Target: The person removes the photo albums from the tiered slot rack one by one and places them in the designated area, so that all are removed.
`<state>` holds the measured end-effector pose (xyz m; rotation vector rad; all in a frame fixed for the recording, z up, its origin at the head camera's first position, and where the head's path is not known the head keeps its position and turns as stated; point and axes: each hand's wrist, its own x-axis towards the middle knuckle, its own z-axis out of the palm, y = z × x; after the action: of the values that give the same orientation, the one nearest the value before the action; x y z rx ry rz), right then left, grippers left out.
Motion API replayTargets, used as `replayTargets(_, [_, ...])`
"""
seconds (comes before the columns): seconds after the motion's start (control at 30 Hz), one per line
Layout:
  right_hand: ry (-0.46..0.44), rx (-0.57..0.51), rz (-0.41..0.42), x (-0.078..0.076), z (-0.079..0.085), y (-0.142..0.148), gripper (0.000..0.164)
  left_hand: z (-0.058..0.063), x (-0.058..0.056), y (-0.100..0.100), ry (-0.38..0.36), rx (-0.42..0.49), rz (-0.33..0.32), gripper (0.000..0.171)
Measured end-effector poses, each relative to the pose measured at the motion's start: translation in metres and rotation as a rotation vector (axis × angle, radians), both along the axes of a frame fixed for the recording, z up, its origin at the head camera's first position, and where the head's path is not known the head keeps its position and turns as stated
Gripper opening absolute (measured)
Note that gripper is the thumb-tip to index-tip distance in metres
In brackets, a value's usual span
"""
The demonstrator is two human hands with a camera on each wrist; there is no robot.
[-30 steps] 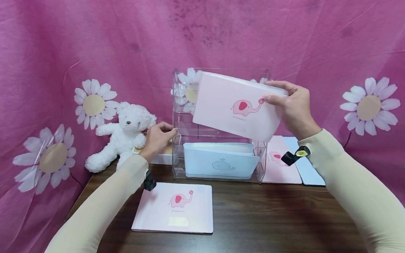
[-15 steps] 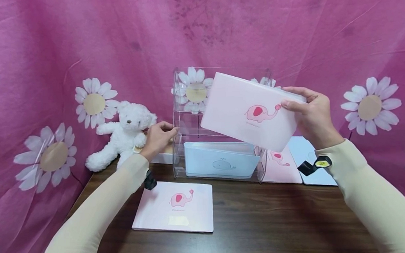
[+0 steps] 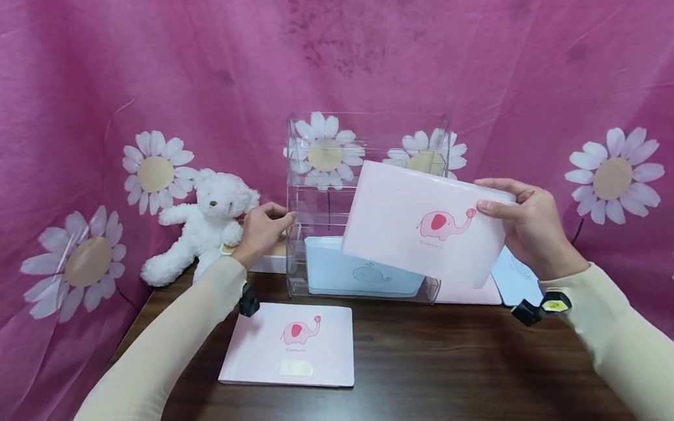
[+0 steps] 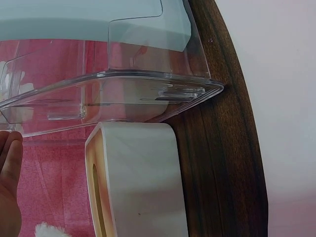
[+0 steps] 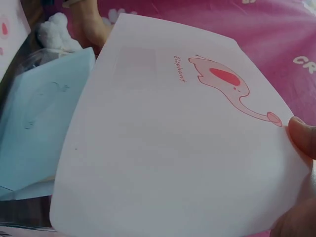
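Observation:
My right hand [image 3: 534, 223] grips the right end of a pink booklet [image 3: 397, 226] with a red elephant drawing, thumb on the cover. The booklet is tilted in front of the clear plastic rack [image 3: 294, 252], its left part overlapping the rack in the head view. My left hand [image 3: 264, 230] pinches the rack's left side edge; in the left wrist view its fingertips [image 4: 15, 137] meet the clear panel. Light blue booklets [image 3: 332, 273] with a whale drawing stand in the rack's lowest tier. Another pink elephant booklet [image 3: 324, 361] lies flat on the table in front.
A white plush bear [image 3: 213, 203] sits left of the rack, beside a white box with a wooden top [image 4: 143, 177]. Right of the rack lie a pink booklet [image 3: 466, 294] and a light blue booklet [image 3: 514, 276]. A pink flowered curtain [image 3: 478, 44] hangs behind.
My right hand has moved right and downward with the pink booklet, from the rack's upper tiers to in front of its lower part. My left hand stays at the rack's edge.

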<state>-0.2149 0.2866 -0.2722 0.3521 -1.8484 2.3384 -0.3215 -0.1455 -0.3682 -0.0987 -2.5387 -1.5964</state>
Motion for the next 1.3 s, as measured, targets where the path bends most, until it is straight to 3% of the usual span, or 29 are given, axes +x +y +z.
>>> replayTargets(0.23, [-0.033, -0.008, 0.091, 0.008, -0.022, 0.004, 0.034, 0.001, 0.001, -0.001, -0.011, 0.006, -0.002, 0.028])
replayTargets(0.5, [-0.081, 0.103, 0.148, 0.018, -0.047, 0.006, 0.033, 0.0, 0.0, -0.001, 0.001, -0.007, 0.006, 0.026])
replayTargets(0.83, [-0.2, 0.188, 0.235, 0.029, -0.079, 0.011, 0.035, -0.001, -0.002, -0.002, 0.026, -0.026, 0.01, 0.031])
replayTargets(1.3, [-0.417, 0.277, 0.315, 0.03, -0.121, 0.019, 0.03, -0.003, -0.003, -0.002, 0.014, -0.007, -0.001, 0.032])
